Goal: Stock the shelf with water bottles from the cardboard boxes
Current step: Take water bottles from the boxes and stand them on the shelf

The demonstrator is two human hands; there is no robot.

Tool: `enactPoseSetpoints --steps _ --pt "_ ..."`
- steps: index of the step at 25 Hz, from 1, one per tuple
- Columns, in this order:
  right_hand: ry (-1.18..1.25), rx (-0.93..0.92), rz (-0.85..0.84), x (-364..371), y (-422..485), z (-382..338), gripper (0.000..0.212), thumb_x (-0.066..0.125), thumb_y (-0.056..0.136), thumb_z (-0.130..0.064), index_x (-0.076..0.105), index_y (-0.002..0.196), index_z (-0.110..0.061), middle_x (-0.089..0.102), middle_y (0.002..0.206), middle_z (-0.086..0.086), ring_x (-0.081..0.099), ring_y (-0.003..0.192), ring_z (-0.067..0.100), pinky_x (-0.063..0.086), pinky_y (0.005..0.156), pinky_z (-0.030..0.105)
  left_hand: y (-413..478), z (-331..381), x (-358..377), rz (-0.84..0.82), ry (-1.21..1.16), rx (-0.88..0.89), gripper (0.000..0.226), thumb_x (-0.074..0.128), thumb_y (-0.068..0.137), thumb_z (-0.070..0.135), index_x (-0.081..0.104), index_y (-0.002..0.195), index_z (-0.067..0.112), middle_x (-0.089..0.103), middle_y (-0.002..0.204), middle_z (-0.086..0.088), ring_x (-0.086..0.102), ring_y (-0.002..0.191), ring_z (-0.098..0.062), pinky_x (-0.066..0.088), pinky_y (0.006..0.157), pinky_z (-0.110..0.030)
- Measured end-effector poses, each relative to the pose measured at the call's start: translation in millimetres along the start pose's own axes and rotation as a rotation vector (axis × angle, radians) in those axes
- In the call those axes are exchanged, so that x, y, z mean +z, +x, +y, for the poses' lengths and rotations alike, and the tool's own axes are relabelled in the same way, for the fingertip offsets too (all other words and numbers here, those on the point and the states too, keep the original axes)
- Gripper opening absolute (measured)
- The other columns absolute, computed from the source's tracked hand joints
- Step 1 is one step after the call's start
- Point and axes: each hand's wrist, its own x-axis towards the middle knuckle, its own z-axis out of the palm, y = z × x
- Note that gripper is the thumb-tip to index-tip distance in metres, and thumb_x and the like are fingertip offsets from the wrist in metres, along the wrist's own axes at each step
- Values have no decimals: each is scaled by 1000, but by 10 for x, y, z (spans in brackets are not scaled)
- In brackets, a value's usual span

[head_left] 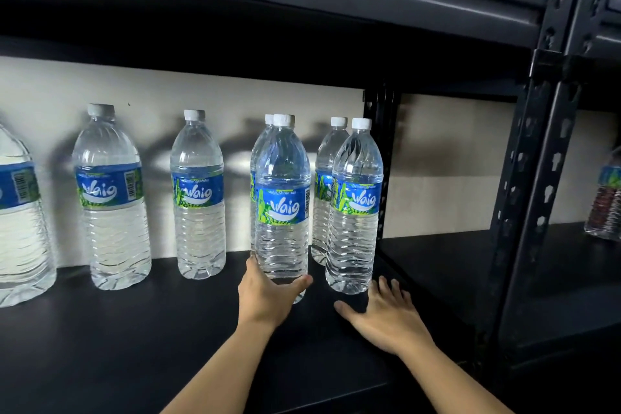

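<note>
Stocking is judged partly done: water bottles (198, 198) are stood beyond the fingertips, with bare shelf (134, 329) left beside them. The front bottle (282, 212) is gripped at its base by the curled left hand (268, 294); the right hand (386, 312) is laid flat, fingers spread.

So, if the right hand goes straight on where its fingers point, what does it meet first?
Probably the front right bottle, at its base, just ahead of the right hand; depth is unclear, so it might pass beside.

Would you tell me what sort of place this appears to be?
Probably a stockroom or shop storeroom: dark metal rack shelving, rows of identical water bottles, a left hand gripping one bottle.
</note>
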Motion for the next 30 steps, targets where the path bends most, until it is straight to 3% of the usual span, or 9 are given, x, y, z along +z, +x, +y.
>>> enactPoseSetpoints --steps 4,15,19,25,30 --pt "-7 2 1 -16 -2 4 105 25 83 -83 7 157 -10 0 165 9 -4 151 27 2 122 40 87 -35 34 0 26 -16 85 89 60 46 47 124 10 53 124 -7 44 124 -23 37 102 -30" --pt "-4 0 33 -16 -9 -14 105 28 82 -82 13 156 -10 6 164 10 1 151 27 5 122 40 -4 -50 38 3 67 19 89 92 60 33 40 128 7 48 129 -12 44 125 -28 37 103 -34" --pt "1 1 47 -30 -20 -16 104 29 83 -82 15 156 -9 8 164 9 3 151 27 7 122 39 -23 -46 43 6 92 34 92 91 62 34 38 131 4 46 132 -14 45 126 -29 38 103 -34" --pt "5 4 43 -34 -18 -17 105 30 82 -82 14 156 -9 8 164 9 3 151 27 7 122 39 -45 -16 39 21 125 28 78 89 64 38 39 117 8 47 127 -11 46 124 -29 39 98 -34" --pt "4 3 57 -42 -38 -27 104 31 83 -81 16 156 -8 10 164 9 5 151 27 8 121 40 -48 -5 27 19 122 14 84 89 64 36 39 124 7 47 130 -12 44 127 -30 37 102 -35"
